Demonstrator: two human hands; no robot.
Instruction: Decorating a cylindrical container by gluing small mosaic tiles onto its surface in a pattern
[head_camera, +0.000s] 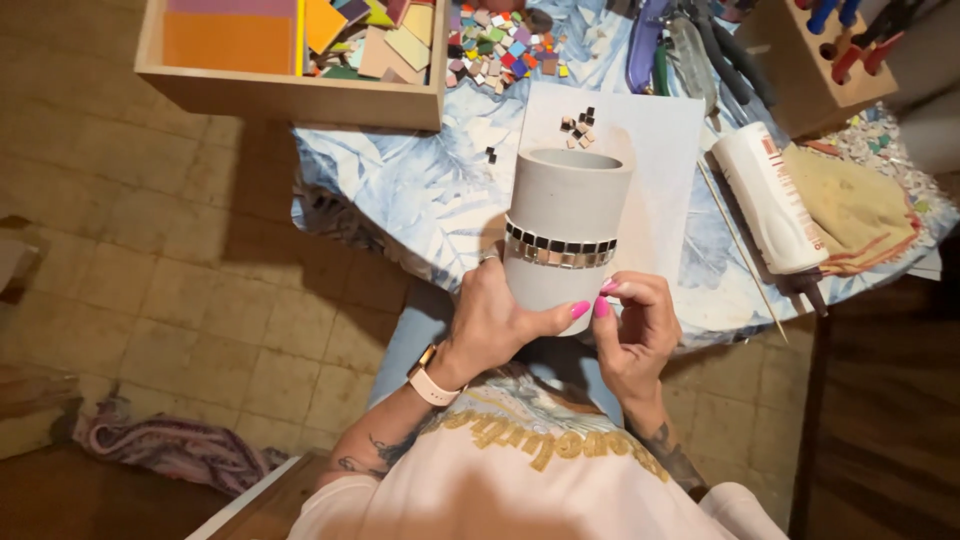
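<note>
Between the two hands, over the person's lap and the near edge of the table, a grey cylinder pot (565, 235) is held upright, its open mouth tilted a little away. The left hand (497, 318) wraps the lower wall from the side, thumb stretched across the front, so it is closed around the pot. The right hand (637, 325) rests its curled fingertips against the lower right edge of the pot; whether it pinches anything small there cannot be told. A band of small square tiles (560, 250), dark and mirror-like, rings the pot about midway up. Behind the pot lies a white sheet (660, 150) with a few loose dark tiles (579, 127) on it. To the right lies a white glue bottle (768, 200) on its side, beside a yellow cloth (855, 205). Farther back sit a heap of coloured tiles (500, 45) and a wooden tray (290, 92).
</note>
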